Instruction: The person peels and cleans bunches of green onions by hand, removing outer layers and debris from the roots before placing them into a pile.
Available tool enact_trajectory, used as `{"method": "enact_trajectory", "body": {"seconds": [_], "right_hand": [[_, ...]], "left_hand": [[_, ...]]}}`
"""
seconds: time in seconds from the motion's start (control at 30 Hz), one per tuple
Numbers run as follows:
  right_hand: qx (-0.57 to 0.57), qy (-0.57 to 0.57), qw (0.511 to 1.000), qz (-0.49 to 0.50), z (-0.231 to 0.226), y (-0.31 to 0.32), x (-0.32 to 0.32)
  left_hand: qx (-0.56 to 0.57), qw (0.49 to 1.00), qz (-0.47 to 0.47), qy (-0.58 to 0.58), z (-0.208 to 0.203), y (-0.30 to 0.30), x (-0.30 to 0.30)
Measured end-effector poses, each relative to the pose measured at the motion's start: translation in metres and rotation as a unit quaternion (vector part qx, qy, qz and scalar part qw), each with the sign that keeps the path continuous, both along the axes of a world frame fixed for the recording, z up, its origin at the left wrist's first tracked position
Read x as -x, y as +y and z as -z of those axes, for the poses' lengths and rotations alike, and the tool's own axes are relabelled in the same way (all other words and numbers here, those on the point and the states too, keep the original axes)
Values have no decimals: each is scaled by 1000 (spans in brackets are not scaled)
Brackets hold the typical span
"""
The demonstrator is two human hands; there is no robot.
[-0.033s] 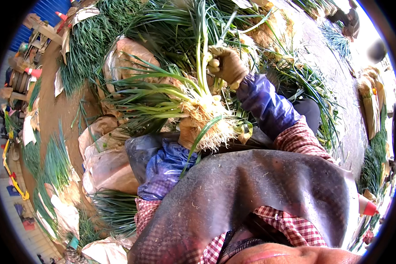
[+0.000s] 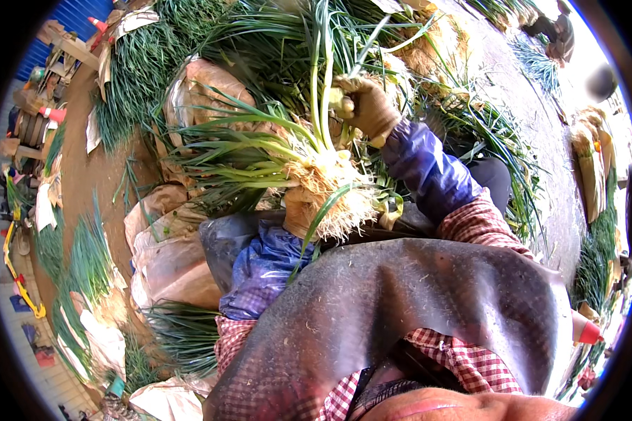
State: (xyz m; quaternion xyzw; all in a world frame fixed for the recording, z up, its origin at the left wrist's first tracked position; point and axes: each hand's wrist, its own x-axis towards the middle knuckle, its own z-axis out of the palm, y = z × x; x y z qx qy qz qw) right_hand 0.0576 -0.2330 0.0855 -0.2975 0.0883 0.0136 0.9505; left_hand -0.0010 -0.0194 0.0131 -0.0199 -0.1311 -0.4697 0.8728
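Just off centre toward twelve o'clock, a bunch of green onions (image 2: 321, 170), clasped by the left gloved hand (image 2: 299, 215); at one o'clock, the right hand (image 2: 367, 107) curls near upright stalks (image 2: 327, 91) (whether gripping, I cannot tell).

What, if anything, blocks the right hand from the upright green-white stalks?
Nothing visible: the brown-gloved right hand is just right of the slender upright green-white stalks, with nothing seen between; whether they touch is unclear.
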Motion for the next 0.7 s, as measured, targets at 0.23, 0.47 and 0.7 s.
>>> {"method": "enact_trajectory", "body": {"seconds": [0.23,0.47,0.7], "right_hand": [[238,-80,967,41,-2,-24,89],[306,-137,942,16,-20,-46,89],[423,-8,901,-99,-12,31,54]], "left_hand": [[-26,998,-39,48,-14,8,12],[-53,996,11,75,-6,3,8],[-26,999,15,31,-37,-5,20]]}}
